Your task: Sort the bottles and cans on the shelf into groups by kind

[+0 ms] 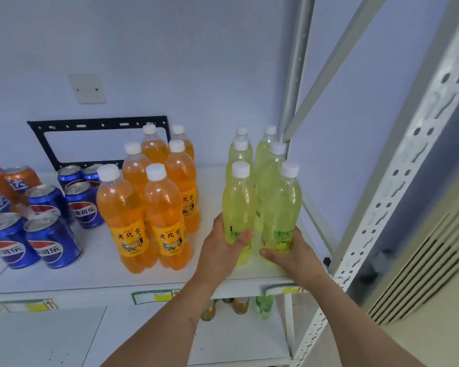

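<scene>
The left hand gripped the front-left lime bottle low on its label, thumb across the front, and the right hand gripped the front-right lime bottle in the same way, its fingers curled around the base. Both bottles stood upright on the shelf at the front of the lime group, probably so that the pair could be squared with the four lime bottles behind. The orange bottles formed their own group to the left, with the blue cans and the orange cans further left. The right bottle was near the shelf's front edge and the upright post, so little room remained there; a free gap lay between the orange and lime groups.
</scene>
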Demonstrator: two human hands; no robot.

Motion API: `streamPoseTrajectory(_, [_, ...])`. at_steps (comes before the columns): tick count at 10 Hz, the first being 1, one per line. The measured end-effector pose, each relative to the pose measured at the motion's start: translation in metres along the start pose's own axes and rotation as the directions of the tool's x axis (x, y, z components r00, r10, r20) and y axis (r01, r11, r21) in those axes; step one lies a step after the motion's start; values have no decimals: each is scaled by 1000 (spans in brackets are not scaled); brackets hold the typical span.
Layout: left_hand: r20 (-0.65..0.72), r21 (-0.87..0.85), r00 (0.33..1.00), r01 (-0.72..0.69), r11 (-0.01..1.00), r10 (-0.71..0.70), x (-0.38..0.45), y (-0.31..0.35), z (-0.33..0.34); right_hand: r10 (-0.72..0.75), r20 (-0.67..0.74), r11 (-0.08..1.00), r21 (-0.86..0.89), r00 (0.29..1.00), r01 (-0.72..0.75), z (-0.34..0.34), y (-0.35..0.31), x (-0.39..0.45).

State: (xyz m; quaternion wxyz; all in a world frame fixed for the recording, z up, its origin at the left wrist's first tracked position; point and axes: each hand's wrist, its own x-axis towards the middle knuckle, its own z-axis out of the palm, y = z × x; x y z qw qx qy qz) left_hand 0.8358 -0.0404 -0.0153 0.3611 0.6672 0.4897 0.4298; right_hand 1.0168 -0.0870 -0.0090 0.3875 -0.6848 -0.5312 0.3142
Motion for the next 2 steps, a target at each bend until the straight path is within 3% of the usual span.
streamPoseTrajectory(1, [18,79,998,-64,995,63,-2,11,-13,-68,-118,997,26,991,72,-10,-17,-7])
streamPoseTrajectory(2, [-47,208,986,-146,967,159,-9,26,-32,-151,-317,988,-7,936,157,-19,-46,-21])
